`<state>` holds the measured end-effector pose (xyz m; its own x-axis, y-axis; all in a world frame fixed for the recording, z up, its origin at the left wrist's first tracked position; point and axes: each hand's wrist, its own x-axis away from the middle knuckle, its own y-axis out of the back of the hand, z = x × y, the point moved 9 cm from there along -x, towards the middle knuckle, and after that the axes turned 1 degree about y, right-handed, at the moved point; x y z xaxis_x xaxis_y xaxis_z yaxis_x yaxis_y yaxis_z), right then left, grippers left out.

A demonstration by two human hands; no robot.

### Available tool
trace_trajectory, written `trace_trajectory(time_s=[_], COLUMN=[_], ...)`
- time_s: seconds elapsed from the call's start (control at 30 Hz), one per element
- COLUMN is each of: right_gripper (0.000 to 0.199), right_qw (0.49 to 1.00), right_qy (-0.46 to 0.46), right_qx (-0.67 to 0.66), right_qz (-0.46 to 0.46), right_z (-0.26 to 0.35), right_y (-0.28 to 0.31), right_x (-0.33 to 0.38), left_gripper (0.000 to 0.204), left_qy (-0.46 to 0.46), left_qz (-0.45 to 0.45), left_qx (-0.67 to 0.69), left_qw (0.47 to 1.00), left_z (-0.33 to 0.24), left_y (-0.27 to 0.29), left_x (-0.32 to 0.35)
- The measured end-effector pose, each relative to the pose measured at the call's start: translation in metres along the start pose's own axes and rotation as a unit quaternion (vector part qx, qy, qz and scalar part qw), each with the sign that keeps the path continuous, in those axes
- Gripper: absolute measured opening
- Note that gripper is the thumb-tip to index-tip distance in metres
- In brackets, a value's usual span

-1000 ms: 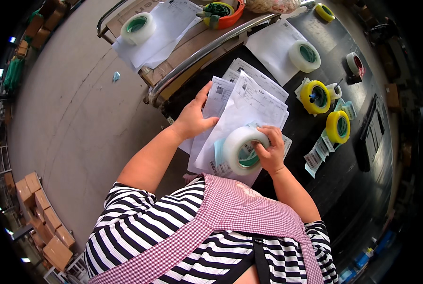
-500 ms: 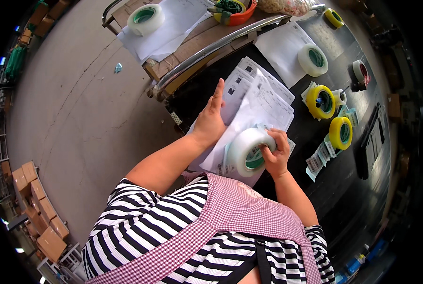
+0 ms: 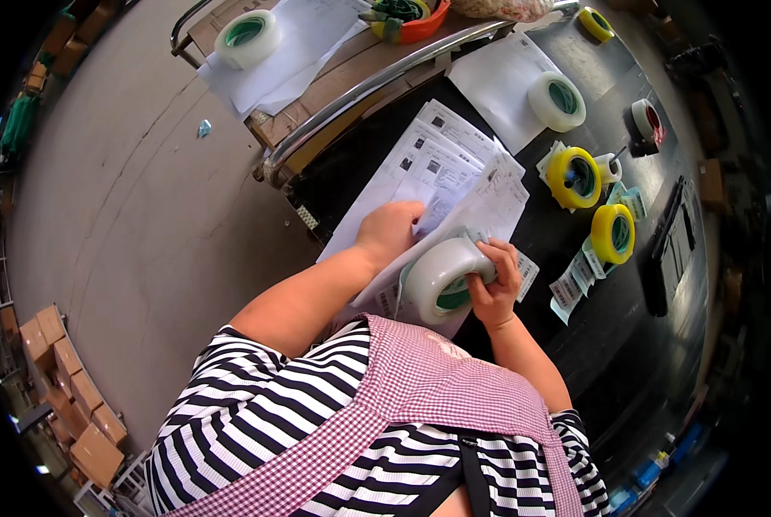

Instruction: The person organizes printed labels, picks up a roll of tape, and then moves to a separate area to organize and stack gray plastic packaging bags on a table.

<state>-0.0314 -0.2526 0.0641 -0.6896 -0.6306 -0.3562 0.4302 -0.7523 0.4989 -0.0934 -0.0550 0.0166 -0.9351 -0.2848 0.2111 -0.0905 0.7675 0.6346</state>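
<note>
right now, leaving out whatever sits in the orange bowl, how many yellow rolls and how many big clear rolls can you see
Yellow rolls: 3, all on the black table
Big clear rolls: 3, one on the table, one on the cart, one in the right hand
Total: 6

Looks like a warehouse packing area tbh: concrete floor (image 3: 170, 233), piled cartons (image 3: 96, 452), railed cart (image 3: 329, 96) by the bench's (image 3: 592, 370) left corner, plus yellow tape rolls (image 3: 599, 233) and paperwork (image 3: 441, 168).

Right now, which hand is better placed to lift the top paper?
Left hand, probably: it is at the left edge of the top paper, while the right hand holds a tape roll.
</note>
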Motion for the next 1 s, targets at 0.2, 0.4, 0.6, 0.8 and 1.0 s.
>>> trace_trajectory(time_s=[0.2,0.4,0.6,0.8,1.0], right_gripper=[0.045,0.046,0.046,0.052,0.048], right_qw=[1.000,0.998,0.997,0.998,0.998], right_qy=[0.030,0.062,0.070,0.050,0.044], right_qx=[-0.005,0.015,0.013,0.028,0.035], right_qz=[-0.006,-0.004,-0.004,-0.018,-0.026], right_z=[0.011,0.020,0.022,0.017,0.013], right_y=[0.000,0.004,0.002,0.007,0.008], right_x=[0.002,0.005,0.003,0.008,0.012], left_gripper=[0.027,0.037,0.076,0.067,0.050], left_qy=[0.092,0.013,0.081,0.054,0.032], left_qz=[0.072,0.122,0.118,-0.002,-0.056], left_qx=[0.369,0.357,0.210,0.118,0.130], left_qw=[0.922,0.926,0.967,0.991,0.989], left_z=[0.038,-0.007,0.004,-0.016,-0.024], left_y=[-0.025,0.004,0.006,-0.005,-0.008], left_x=[-0.003,-0.004,-0.018,-0.018,-0.015])
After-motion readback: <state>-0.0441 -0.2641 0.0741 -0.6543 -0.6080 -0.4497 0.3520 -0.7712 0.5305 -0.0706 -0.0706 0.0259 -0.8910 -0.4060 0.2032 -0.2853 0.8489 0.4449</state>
